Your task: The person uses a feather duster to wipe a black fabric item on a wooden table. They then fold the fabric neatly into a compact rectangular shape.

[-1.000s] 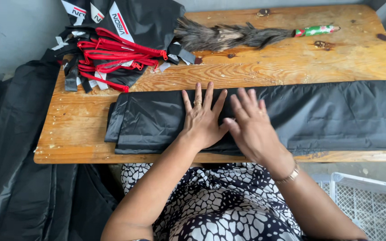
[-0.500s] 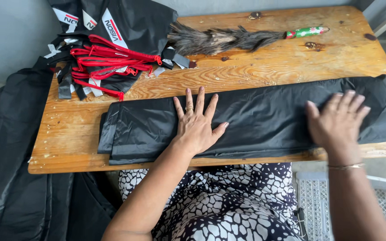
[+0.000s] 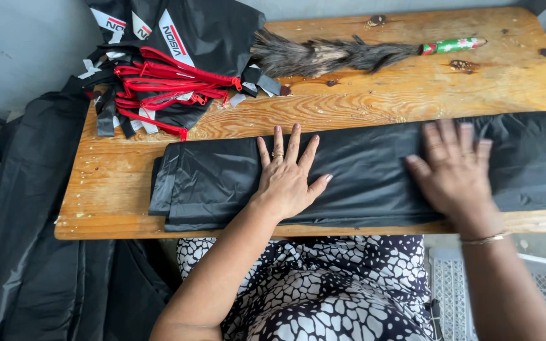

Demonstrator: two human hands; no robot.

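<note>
Pressing flat on a long folded black cloth (image 3: 361, 173), both hands lie palm down with fingers spread and released, gripping nothing. The left hand (image 3: 287, 180) rests near the middle of the strip, a ring on one finger, its weight apparently pinning the layers so they do not slide. The right hand (image 3: 453, 173) lies further along toward the cloth's right end; it is blurred, so it seems to be in motion across the surface, most likely to smooth the fold, though that is a judgement. A thin bracelet sits at that wrist.

The cloth runs lengthwise along the near edge of the wooden table (image 3: 374, 95), its left end squared off in stacked layers, its right end reaching past the frame. Below the table edge shows the person's patterned black-and-white garment, with a white crate (image 3: 443, 278) at the right.

Farther back on the left sits a pile of black fabric pieces with red straps (image 3: 159, 82), well apart from the cloth. Beyond it lies a feather duster (image 3: 349, 55), with a green-and-red handle.
</note>
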